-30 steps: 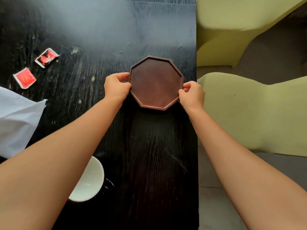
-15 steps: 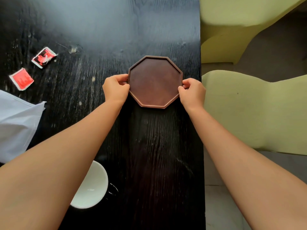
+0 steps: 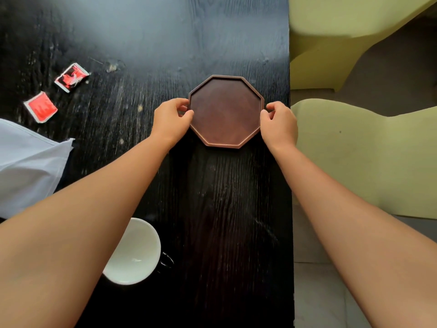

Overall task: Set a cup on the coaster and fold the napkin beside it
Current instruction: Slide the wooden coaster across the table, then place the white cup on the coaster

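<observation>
Landmark: octagonal brown coaster [image 3: 225, 112], lying flat on the black table [image 3: 220, 209] close to its right edge. Left hand [image 3: 170, 120] pinches the coaster's left rim, fingers curled; right hand [image 3: 279, 124] pinches the right rim likewise. White cup [image 3: 134, 252], dark handle, stands upright well nearer than the coaster and to its left, partly behind the left forearm. White napkin [image 3: 28, 166] lies far left of the coaster. Two red sachets [image 3: 40, 107] [image 3: 71, 77] lie beyond the napkin; print unreadable. Pale green chairs [image 3: 354, 150] right of the coaster.
</observation>
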A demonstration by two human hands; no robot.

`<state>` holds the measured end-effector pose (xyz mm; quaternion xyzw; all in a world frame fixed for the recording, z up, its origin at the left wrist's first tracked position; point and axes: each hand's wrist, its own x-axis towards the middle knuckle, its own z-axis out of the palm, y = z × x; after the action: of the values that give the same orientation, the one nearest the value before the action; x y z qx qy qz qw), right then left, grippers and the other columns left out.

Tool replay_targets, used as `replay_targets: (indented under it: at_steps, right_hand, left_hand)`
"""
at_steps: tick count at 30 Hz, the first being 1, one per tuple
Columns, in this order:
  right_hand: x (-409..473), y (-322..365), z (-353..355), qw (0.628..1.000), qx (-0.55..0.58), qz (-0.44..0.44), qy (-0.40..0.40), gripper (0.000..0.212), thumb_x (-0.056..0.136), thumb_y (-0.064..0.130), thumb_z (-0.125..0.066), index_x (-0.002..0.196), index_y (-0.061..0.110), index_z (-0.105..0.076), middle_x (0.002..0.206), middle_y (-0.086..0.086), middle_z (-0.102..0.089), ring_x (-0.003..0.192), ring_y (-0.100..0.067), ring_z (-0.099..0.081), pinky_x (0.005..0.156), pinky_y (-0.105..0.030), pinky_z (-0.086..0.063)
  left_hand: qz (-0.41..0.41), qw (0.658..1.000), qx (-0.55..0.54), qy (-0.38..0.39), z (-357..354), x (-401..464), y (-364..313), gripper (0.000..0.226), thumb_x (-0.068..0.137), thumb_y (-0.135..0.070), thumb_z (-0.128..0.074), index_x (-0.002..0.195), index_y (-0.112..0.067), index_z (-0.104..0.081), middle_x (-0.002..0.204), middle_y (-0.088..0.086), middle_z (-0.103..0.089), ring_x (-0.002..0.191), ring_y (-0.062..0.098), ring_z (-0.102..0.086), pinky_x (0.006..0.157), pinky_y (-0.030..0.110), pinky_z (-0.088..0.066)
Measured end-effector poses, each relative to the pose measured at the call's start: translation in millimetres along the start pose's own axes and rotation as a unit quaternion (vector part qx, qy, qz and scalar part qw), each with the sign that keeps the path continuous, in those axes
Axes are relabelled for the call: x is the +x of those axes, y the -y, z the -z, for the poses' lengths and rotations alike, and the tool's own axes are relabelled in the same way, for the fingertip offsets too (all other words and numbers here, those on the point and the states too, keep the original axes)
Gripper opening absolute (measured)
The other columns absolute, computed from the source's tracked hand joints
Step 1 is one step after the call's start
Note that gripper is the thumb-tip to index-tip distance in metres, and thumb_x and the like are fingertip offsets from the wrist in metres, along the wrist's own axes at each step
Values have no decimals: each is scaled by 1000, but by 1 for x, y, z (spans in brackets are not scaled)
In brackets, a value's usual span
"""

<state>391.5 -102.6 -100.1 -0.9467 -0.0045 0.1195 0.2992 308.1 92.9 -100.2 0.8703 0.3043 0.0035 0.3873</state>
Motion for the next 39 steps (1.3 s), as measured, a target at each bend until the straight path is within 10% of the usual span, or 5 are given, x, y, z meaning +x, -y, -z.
replay_targets:
  at_steps: [10, 18, 39]
  right_hand:
    - [-81, 59, 24, 952, -169, 254, 32, 31, 92, 29, -46, 117, 14, -58, 113, -7, -57, 109, -27, -47, 92, -41, -33]
    - [-160, 69, 11, 916, -170, 356, 72, 33, 92, 32, -48, 119, 14, -56, 110, -6, -55, 105, -25, -48, 90, -39, -34]
    - [-303, 64, -36, 963, -188, 184, 53, 53, 87, 32, -59, 135, 14, -44, 120, -6, -55, 106, -21, -52, 73, -30, -46]
  left_hand:
    - [-155, 956, 234, -84, 67, -71, -17, 38, 88, -43, -50, 103, -9, -60, 96, 10, -64, 91, 30, -58, 80, 39, -38]
    - [-99, 951, 272, -107, 100, -165, 20, 47, 85, -43, -45, 113, -9, -60, 99, 10, -65, 90, 31, -59, 83, 40, -37]
    - [-122, 957, 261, -7, 161, -260, 142, 49, 88, -36, -53, 131, -11, -49, 114, 7, -64, 102, 24, -59, 98, 43, -38]
